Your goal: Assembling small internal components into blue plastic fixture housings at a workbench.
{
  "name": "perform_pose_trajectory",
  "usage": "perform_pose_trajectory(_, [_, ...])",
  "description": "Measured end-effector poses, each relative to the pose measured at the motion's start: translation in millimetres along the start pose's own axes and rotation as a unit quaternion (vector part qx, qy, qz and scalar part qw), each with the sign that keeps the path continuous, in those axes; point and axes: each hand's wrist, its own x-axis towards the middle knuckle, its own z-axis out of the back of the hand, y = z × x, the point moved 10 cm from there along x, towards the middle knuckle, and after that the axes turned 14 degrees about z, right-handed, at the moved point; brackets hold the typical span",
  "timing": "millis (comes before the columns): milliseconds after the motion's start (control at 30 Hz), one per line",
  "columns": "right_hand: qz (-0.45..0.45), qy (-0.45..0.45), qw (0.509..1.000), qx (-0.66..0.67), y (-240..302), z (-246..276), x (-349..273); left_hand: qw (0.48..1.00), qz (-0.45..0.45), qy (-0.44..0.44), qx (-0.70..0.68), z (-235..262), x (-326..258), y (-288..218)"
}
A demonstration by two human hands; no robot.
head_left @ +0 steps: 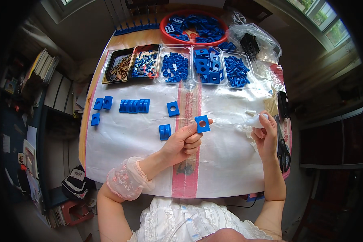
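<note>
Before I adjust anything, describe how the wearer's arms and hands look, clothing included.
The left hand and right hand are both ungloved. A sheer, pale pink sleeve cover with pink floral embroidery and a gathered edge wraps the left forearm; the right forearm is bare. A white ruffled top shows at the lower edge.

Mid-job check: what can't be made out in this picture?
All in the head view:
Back of the blue plate: turned from the camera, its lower left edge covered by the left hand.
Part of the white bottle: covered by the right hand.
Small mixed pieces beside the brass-coloured pieces: too small to tell apart.
Floor of the red basin: mostly under heaped blue parts.
</note>
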Motion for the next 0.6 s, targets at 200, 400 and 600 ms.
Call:
perform_pose_trajectory(200, [-0.01, 0.005, 1.0, 0.008, -6, -4, -4, 1.0, 0.002, 0.005, 0.006, 0, 1, 0])
perform_pose_trajectory(400, [-0.013, 0.021, 1.0, 0.018, -13, -12, -11, 1.0, 0.004, 0.005, 0.005, 1, 1, 2])
perform_pose_trajectory(600, [-0.011, 0.01, 1.0, 0.019, -12, -11, -11, 1.0, 0.01, 0.006, 0.012, 0, 2, 3])
